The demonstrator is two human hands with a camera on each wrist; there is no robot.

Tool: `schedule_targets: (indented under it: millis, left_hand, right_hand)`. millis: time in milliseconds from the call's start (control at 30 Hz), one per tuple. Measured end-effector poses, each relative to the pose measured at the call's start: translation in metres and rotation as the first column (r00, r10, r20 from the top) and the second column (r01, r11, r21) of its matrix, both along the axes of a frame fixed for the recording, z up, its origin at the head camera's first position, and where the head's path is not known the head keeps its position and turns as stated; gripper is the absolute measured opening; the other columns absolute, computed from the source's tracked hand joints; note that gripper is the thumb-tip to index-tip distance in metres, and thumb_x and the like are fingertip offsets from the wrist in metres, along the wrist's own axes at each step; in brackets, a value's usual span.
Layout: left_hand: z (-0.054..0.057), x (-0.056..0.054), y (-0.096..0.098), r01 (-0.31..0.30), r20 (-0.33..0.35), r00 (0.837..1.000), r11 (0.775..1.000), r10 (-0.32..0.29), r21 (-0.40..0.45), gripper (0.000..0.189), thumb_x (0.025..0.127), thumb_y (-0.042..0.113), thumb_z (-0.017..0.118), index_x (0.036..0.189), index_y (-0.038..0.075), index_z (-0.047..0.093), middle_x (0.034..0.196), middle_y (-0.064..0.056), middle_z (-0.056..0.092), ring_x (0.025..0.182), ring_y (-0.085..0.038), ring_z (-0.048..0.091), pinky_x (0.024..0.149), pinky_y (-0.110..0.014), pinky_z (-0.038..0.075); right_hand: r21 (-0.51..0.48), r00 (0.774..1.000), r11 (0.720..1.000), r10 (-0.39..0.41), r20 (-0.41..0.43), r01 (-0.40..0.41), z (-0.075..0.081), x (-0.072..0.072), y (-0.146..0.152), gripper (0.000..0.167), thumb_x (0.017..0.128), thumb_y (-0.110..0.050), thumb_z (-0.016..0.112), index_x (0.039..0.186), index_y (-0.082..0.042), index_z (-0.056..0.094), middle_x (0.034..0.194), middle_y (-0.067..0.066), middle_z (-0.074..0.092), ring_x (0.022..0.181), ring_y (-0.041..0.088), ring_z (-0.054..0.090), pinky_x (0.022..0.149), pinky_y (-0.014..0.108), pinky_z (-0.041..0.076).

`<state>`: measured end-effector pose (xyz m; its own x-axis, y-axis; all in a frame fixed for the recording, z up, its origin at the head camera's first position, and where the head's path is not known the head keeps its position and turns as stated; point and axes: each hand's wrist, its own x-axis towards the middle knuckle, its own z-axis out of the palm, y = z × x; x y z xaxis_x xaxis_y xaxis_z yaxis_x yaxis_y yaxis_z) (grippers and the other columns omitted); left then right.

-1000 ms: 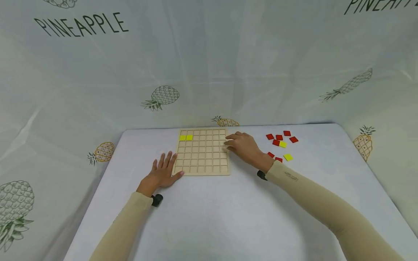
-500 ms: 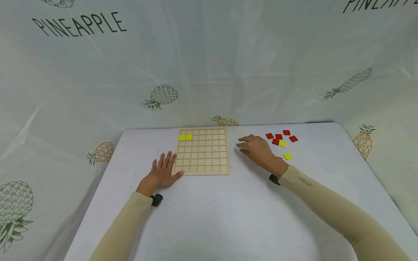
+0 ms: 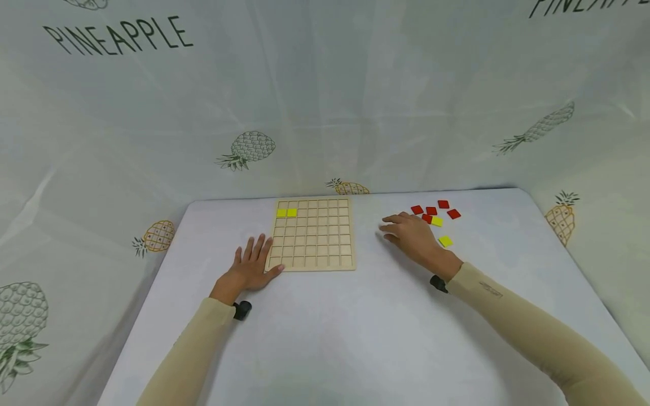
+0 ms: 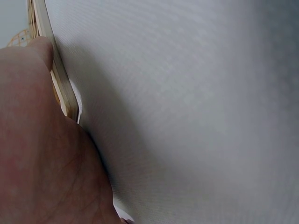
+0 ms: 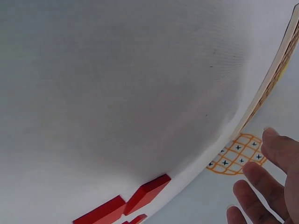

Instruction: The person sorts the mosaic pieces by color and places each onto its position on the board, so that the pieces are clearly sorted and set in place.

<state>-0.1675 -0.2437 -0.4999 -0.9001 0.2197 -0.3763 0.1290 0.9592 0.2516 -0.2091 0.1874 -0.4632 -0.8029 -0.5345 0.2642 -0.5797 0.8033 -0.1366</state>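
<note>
A light wooden board [image 3: 321, 230] with a grid of square cells lies at the back of the table. Two yellow square tiles [image 3: 286, 213] sit side by side in cells near its upper left corner. My left hand [image 3: 249, 270] rests flat with fingers spread at the board's lower left corner, thumb over its front edge; the left wrist view shows the thumb [image 4: 42, 52] at the board's side. Between the board and the loose tiles is my right hand [image 3: 413, 237], palm down over the table. Its fingers are loosely bent and apart, with nothing between them in the right wrist view.
Several red square tiles [image 3: 431, 211] and two loose yellow tiles [image 3: 445, 241] lie scattered right of the board, just beyond my right hand. Behind the table's back edge hangs a pale curtain [image 3: 325, 113] printed with pineapples.
My right hand has drawn back from the board's right edge, moving right toward the loose tiles, and now covers the nearer red ones. The left hand has stayed in place.
</note>
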Motion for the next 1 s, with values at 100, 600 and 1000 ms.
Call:
schedule_targets:
  millis: [100, 600, 1000]
  left_hand:
    - [0.000, 0.000, -0.001, 0.000, 0.009, 1.000, 1.000, 0.000, -0.001, 0.092, 0.109, 0.057, 0.043, 0.170, 0.005, -0.004, 0.176, -0.020, -0.015, 0.161, -0.045, -0.016, 0.125, -0.067, -0.008]
    - [-0.002, -0.002, -0.002, 0.007, 0.008, 1.000, 1.000, -0.007, -0.001, 0.093, 0.109, 0.058, 0.042, 0.169, 0.005, -0.004, 0.176, -0.020, -0.014, 0.161, -0.045, -0.016, 0.125, -0.067, -0.008]
    - [-0.001, 0.000, 0.000, 0.006, -0.006, 1.000, 1.000, -0.006, 0.001, 0.092, 0.109, 0.056, 0.044, 0.169, 0.003, -0.002, 0.176, -0.022, -0.012, 0.161, -0.046, -0.014, 0.125, -0.068, -0.007]
  right_hand:
    - [-0.011, 1.000, 1.000, 0.002, -0.006, -0.002, -0.001, 0.002, 0.006, 0.033, 0.087, -0.010, 0.088, 0.119, -0.005, 0.081, 0.125, 0.016, 0.076, 0.114, 0.035, 0.070, 0.097, 0.048, 0.059]
    - [-0.051, 0.999, 0.997, -0.050, -0.011, 0.050, -0.007, 0.014, 0.041, 0.030, 0.086, -0.004, 0.087, 0.116, -0.003, 0.082, 0.122, 0.017, 0.077, 0.114, 0.036, 0.072, 0.092, 0.052, 0.060]
    - [-0.038, 0.995, 0.994, -0.098, 0.001, 0.098, -0.010, 0.023, 0.071, 0.037, 0.084, -0.003, 0.089, 0.119, -0.001, 0.080, 0.121, 0.021, 0.076, 0.113, 0.042, 0.071, 0.091, 0.057, 0.060]
